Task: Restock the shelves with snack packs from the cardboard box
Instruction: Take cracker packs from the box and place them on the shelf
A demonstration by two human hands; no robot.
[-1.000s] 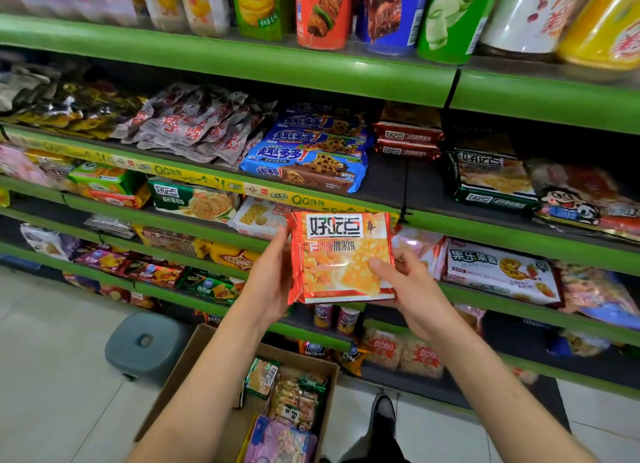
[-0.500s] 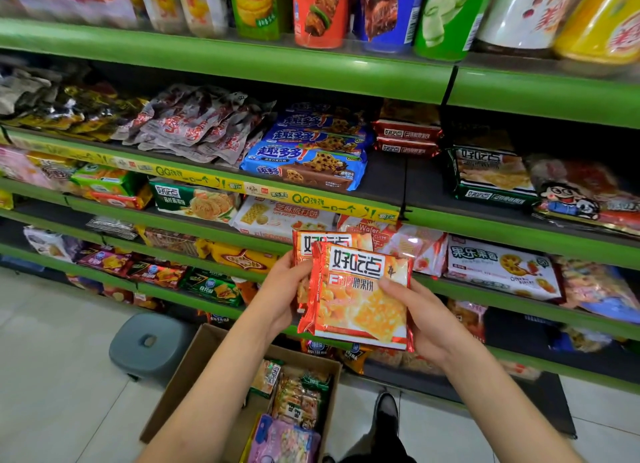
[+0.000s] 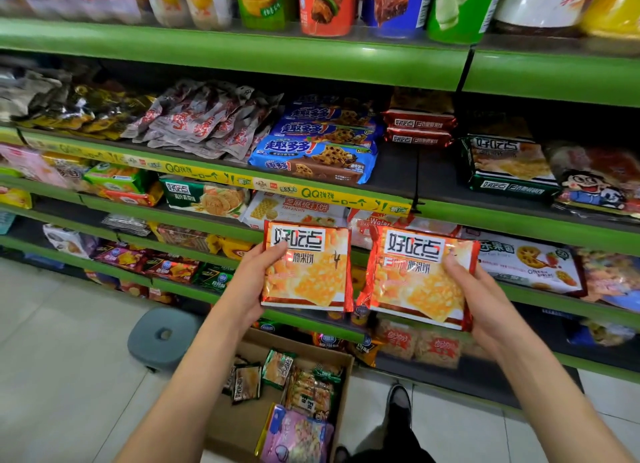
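— What have you got on your left side?

— My left hand grips one orange cracker pack by its left edge, thumb lying across the front near the top corner. The pack stands upright, facing me.

— And the right?

— My right hand holds a second orange pack by its right edge, thumb on the front. This pack tilts slightly, its lower left corner almost meeting the first pack.

— Where are both packs relative to the shelves?

— In front of the green shelf edges, at mid-height, not resting on any of them.

— What's below?

— The cardboard box sits on the pale tiled floor, with loose snack packs inside. A grey stool stands left of it, and my dark shoe is at its right.
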